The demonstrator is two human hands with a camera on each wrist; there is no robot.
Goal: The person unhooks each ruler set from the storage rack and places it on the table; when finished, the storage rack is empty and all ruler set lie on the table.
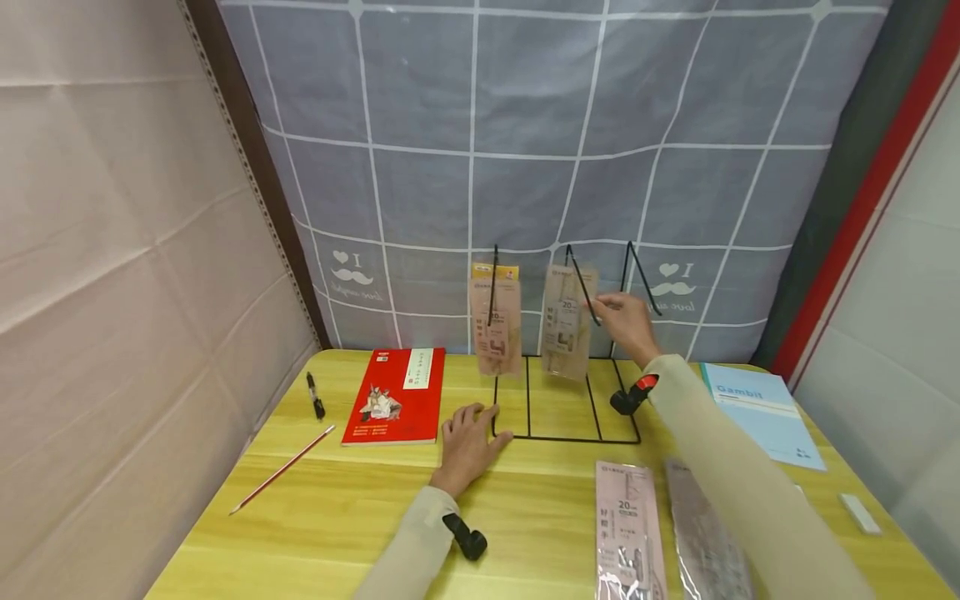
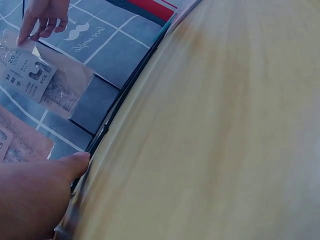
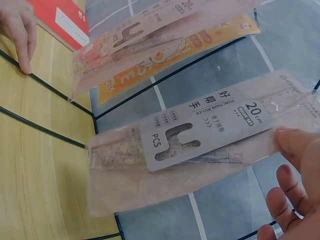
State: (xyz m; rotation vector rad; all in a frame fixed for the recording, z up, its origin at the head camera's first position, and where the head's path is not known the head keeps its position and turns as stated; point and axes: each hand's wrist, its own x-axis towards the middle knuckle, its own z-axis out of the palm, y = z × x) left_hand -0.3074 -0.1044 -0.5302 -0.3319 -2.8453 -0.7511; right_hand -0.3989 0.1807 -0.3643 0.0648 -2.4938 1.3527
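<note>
My right hand (image 1: 628, 323) pinches the right edge of a clear-and-pink ruler set packet (image 1: 564, 333), which hangs from the middle prong of a black wire display rack (image 1: 564, 438). In the right wrist view, the thumb lies over the edge of that ruler set packet (image 3: 165, 130). My left hand (image 1: 467, 446) rests at the rack's front left corner, its fingers spread and touching the base wire. A second ruler set packet (image 1: 495, 333) hangs on the left prong, with a yellow packet (image 1: 508, 272) behind it.
Two more packets, one pink (image 1: 630, 525) and one greyish (image 1: 701, 533), lie at the table's front right. A red book (image 1: 397, 400), black pen (image 1: 315, 396) and pencil (image 1: 281, 471) lie left; a light-blue notebook (image 1: 772, 417) and white eraser (image 1: 860, 513) lie right.
</note>
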